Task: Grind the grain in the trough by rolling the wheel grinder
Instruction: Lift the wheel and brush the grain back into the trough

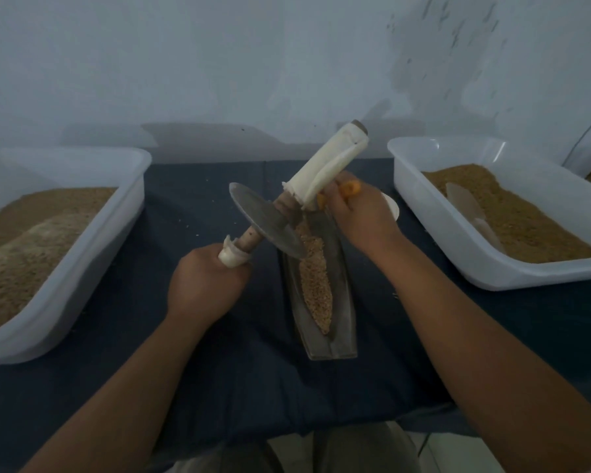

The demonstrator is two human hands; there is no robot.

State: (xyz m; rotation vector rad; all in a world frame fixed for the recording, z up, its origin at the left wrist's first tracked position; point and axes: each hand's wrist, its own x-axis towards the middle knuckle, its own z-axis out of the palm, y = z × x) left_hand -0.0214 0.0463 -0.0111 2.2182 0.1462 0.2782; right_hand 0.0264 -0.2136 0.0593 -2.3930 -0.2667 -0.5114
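A narrow metal trough (347,322) lies lengthwise on the dark blue cloth, with a strip of brown grain (316,288) along its groove. The wheel grinder (270,223), a grey metal disc on a wooden axle, is tilted and lifted over the trough's far end. My left hand (207,285) grips the near axle handle, wrapped in white. The far handle (328,165), also wrapped in white, points up to the right. My right hand (359,213) is beside that handle and holds a small orange thing (350,189); what it is I cannot tell.
A white plastic tub (93,240) of grain stands at the left. Another white tub (434,220) of grain at the right has a pale scoop (468,206) lying in it. A small white object (391,206) sits behind my right hand. The wall is close behind the table.
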